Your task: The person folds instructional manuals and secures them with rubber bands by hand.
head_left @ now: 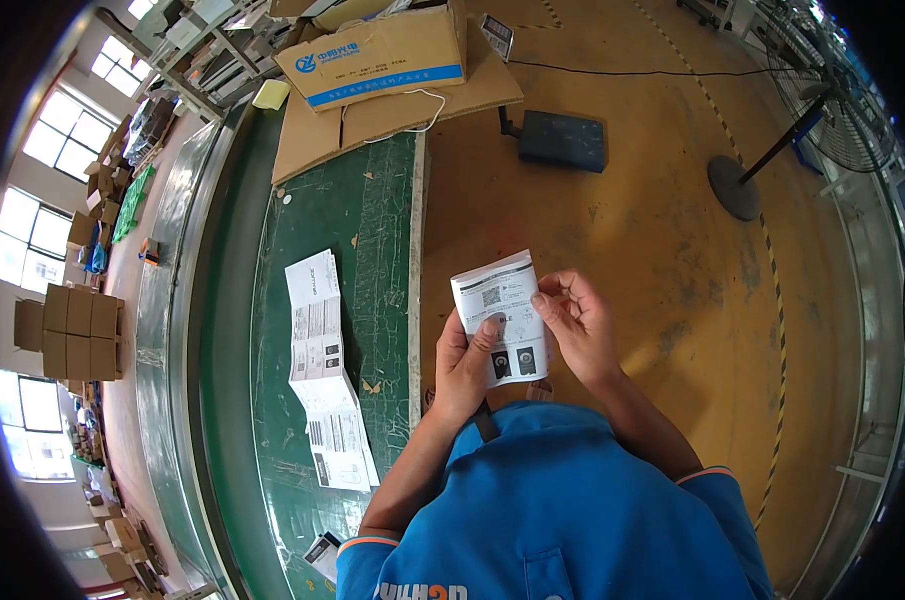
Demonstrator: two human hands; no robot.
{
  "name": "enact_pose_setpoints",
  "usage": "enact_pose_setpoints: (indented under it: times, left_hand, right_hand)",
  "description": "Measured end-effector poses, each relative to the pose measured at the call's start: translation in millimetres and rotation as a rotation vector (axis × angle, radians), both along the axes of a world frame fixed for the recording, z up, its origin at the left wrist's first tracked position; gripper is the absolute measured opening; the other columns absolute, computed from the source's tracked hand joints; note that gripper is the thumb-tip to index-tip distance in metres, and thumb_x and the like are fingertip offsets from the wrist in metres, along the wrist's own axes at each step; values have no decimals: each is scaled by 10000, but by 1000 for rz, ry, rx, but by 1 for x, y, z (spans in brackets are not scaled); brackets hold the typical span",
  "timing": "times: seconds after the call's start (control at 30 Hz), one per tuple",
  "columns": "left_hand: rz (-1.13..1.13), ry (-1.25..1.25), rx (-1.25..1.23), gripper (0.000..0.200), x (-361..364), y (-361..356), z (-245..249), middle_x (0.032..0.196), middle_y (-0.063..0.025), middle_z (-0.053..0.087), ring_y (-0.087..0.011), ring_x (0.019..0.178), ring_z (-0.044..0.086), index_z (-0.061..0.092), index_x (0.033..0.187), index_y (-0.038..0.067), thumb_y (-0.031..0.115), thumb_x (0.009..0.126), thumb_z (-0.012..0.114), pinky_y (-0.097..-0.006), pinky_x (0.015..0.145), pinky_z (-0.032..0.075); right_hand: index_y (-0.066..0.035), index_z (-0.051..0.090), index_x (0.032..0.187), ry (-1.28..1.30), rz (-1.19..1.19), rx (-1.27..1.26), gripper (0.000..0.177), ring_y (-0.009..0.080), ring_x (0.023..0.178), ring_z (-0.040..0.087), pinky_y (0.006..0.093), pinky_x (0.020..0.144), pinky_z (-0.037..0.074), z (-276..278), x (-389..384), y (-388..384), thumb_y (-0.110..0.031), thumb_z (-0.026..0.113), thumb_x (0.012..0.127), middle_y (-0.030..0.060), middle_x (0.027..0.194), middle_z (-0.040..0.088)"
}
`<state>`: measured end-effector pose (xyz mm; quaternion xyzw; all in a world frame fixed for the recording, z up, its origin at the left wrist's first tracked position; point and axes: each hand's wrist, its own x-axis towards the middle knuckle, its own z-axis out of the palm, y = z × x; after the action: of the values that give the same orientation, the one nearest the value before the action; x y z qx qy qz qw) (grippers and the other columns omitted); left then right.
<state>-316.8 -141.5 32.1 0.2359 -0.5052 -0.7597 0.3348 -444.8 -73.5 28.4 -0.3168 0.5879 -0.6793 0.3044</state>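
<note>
A folded printed leaflet (513,335) with a QR code and two small dark pictures is held up in front of my chest. My left hand (466,370) grips its lower left side, thumb lying across the print. At the upper right edge, my right hand (576,322) pinches the paper between thumb and curled fingers. To the left, a long unfolded leaflet (323,350) with visible creases lies on the green worktable (385,270). Another printed paper (323,553) sits near the table's lower edge, partly cut off by my sleeve.
A cardboard box (378,65) rests on a flat cardboard sheet (303,140) at the table's far end, with a white cord beside it. Beyond the table edge are a black stool-like object (563,140) and a standing fan (738,185) on the floor. A conveyor rail (188,300) runs along the left.
</note>
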Motion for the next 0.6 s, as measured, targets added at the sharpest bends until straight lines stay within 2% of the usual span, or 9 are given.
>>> enact_pose_setpoints:
  times: [0.13, 0.3, 0.37, 0.4, 0.47, 0.53, 0.6]
  left_hand:
    - [-27, -4, 12, 301, 1, 1, -4, 1057, -89, 538, -128, 936, 524, 410, 1161, 6, 174, 911, 410, -264, 814, 433]
    - [-95, -36, 40, 422, 2, 0, 6, 1104, -118, 504, -167, 992, 504, 355, 1218, 1, 307, 928, 337, -301, 847, 419]
    - [-177, 61, 208, 476, -1, 2, 4, 1109, -135, 494, -196, 1005, 502, 320, 1243, -7, 347, 925, 316, -322, 856, 416]
    - [-175, 62, 208, 476, -3, 3, 6, 1109, -135, 494, -196, 1005, 502, 320, 1243, -7, 347, 925, 316, -322, 856, 416]
    - [-185, 193, 430, 455, -4, 5, 11, 1108, -138, 496, -208, 1012, 504, 336, 1224, -8, 334, 923, 333, -330, 860, 419]
    - [-144, 129, 391, 435, -1, 2, 8, 1112, -134, 496, -206, 1015, 504, 349, 1211, -2, 323, 922, 343, -328, 865, 418]
    - [-107, 67, 351, 415, 1, -1, 1, 1116, -130, 496, -203, 1019, 504, 363, 1197, 4, 312, 921, 354, -327, 869, 417]
  right_hand:
    - [-6, 527, 911, 71, -31, -31, 190, 64, 657, 500, 200, 605, 411, 1, -3, -6, -153, 595, 813, 30, 788, 582]
    - [-17, 523, 900, -244, 132, -69, 129, 51, 707, 481, 188, 644, 402, -4, -7, -9, -120, 564, 834, -5, 793, 547]
    - [-22, 521, 902, -262, 125, -77, 125, 48, 727, 477, 184, 653, 395, -6, -3, -11, -119, 561, 835, -8, 800, 540]
    - [-26, 518, 905, -280, 118, -85, 121, 44, 747, 473, 180, 663, 389, -7, -2, -12, -118, 558, 837, -12, 807, 533]
    - [-26, 515, 907, -268, 116, -87, 117, 42, 756, 471, 180, 666, 387, -5, -3, -11, -115, 553, 840, -10, 818, 534]
    - [-26, 513, 909, -255, 110, -89, 114, 40, 765, 469, 179, 670, 384, -3, -3, -10, -112, 548, 842, -9, 830, 534]
    - [-36, 530, 932, -193, 124, -110, 164, 51, 774, 474, 204, 690, 394, 1, -2, -8, -186, 516, 868, -7, 828, 533]
